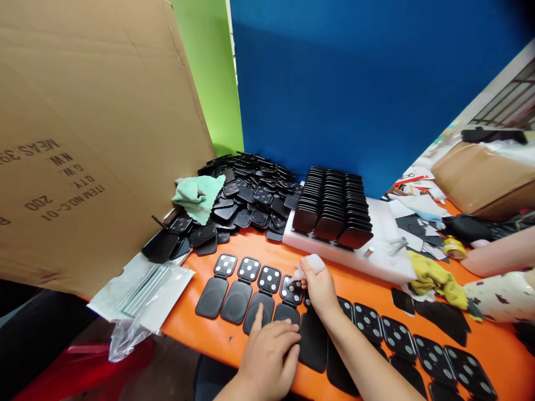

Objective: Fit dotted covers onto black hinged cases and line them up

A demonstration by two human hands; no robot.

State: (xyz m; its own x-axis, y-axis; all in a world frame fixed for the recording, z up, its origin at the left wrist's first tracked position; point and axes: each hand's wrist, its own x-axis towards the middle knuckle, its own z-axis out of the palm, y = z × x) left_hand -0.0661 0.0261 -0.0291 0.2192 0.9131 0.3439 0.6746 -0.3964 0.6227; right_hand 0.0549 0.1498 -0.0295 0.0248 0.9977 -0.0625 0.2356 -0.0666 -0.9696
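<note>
On the orange surface (217,340) lies a row of black plates (236,301). The right hand (320,287) grips a small white bottle (308,266), tip on one plate. The left hand (270,351) rests flat, fingers loose, on the plates.

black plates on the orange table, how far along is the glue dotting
Three plates at the left already carry white dots. The right hand holds a small bottle over the fourth plate, while the left hand steadies it. The heap of loose parts behind looks unprocessed.
</note>
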